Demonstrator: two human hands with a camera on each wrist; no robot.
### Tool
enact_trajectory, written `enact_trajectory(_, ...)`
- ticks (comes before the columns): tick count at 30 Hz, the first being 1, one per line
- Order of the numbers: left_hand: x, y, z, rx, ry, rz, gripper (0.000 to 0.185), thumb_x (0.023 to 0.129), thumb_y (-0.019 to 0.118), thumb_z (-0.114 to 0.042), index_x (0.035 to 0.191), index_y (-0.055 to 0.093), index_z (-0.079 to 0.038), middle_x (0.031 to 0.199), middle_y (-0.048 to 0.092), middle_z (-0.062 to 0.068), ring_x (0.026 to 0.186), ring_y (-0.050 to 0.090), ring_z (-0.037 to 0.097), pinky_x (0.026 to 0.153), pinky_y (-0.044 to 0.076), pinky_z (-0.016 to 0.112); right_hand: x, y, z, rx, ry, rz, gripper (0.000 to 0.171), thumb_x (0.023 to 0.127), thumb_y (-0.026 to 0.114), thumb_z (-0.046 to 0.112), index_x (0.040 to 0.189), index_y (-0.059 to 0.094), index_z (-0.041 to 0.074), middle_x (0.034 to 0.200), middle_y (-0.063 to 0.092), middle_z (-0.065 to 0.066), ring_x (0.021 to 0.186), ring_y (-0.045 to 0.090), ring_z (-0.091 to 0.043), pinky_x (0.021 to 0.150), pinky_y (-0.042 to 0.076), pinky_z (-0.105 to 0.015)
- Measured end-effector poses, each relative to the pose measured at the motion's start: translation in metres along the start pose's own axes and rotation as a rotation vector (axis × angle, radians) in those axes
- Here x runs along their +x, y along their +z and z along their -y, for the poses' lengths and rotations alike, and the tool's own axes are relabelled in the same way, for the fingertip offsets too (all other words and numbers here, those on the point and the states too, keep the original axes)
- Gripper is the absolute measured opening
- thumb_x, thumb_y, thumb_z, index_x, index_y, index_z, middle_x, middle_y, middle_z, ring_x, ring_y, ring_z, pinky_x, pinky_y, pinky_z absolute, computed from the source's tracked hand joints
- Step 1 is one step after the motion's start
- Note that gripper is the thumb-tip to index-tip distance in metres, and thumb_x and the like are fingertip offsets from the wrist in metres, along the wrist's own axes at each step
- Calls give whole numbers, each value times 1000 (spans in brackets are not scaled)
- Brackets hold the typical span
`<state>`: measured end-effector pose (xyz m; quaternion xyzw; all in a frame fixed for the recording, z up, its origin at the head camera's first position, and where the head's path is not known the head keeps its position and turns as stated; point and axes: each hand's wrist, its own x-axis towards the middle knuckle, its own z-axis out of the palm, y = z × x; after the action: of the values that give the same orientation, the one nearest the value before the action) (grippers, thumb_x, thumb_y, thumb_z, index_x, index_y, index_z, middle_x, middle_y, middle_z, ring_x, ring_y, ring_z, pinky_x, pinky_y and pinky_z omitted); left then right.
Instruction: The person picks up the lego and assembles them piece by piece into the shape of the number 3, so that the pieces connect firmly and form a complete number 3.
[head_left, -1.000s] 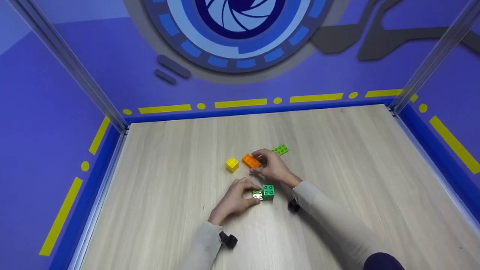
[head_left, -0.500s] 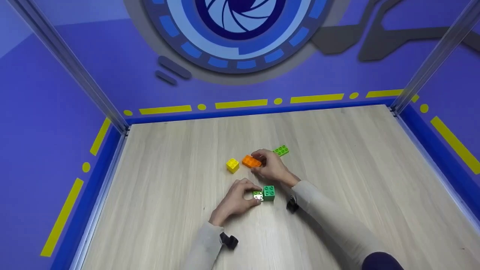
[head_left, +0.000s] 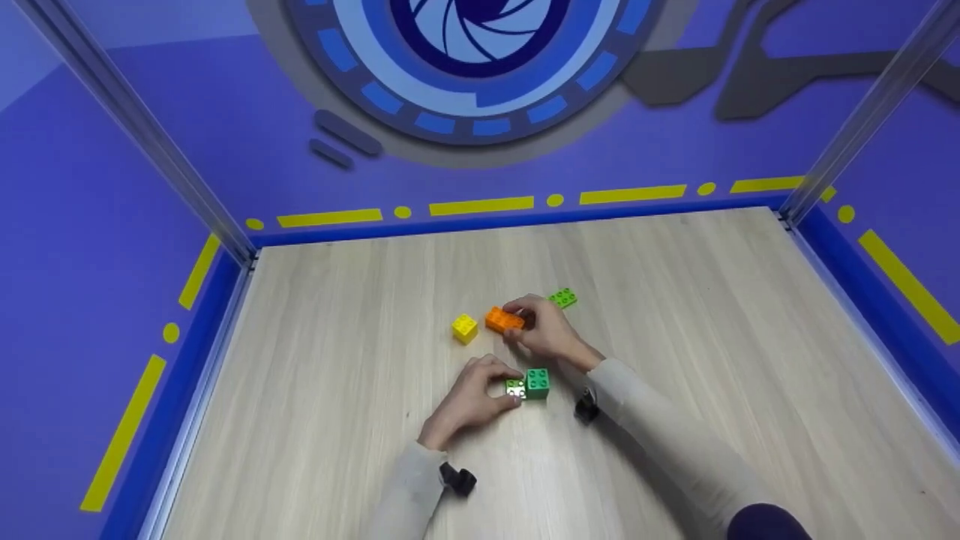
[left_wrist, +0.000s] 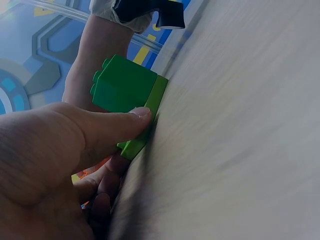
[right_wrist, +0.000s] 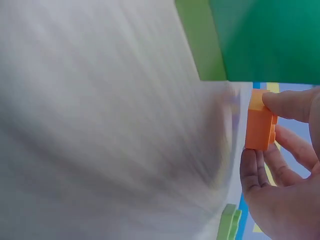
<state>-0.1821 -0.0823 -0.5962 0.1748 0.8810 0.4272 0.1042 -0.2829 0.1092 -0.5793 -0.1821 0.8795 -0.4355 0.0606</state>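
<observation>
We see the left hand point(head_left: 469, 401) resting on the pale wood-grain tabletop point(head_left: 712, 315), its thumb and fingers curled round a flat light-green plastic brick plate point(head_left: 515, 389). A dark-green square studded plastic brick point(head_left: 537, 382) sits on the right part of that plate. In the left wrist view the thumb point(left_wrist: 107, 129) presses the edge of the plate where the dark-green brick meets it.

The right hand point(head_left: 547, 334) lies further back on the tabletop. Its thumb and fingers pinch the right end of an orange rectangular studded plastic brick point(head_left: 503, 320). In the head view we cannot tell whether this brick is touching the table.

A yellow square studded plastic brick point(head_left: 465, 328) stands just to the left of the orange brick, apart from it. A light-green rectangular studded plastic brick point(head_left: 563, 298) lies just behind the right hand.

Both forearms wear light-coloured sleeves point(head_left: 675, 442). Purple walls with yellow dashed markings point(head_left: 480, 205) enclose the tabletop.
</observation>
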Motion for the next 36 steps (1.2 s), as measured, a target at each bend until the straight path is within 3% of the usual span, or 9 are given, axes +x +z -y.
enact_trajectory(20,-1,1,0,-14,-6,5,38,90,86,-21,127,78,-18,118,66,-6,114,52,17,102,44,34,-19,-25,7,33,-22,2,36,93,78,0,128,76,8,126,72,-8,117,69,-29,101,61,-47)
enact_trajectory(31,0,3,1,10,24,-10,37,91,85,-23,127,78,-15,118,67,-1,112,54,21,98,43,34,-34,-37,13,51,-123,9,35,94,75,-2,129,76,6,124,73,-10,113,69,-29,104,59,-54)
enact_trajectory(36,0,3,0,22,26,-12,37,92,84,-22,127,78,-15,120,67,0,114,54,22,99,43,36,-43,-41,18,37,-172,23,33,96,77,1,129,76,7,123,73,-8,112,69,-26,103,60,-50)
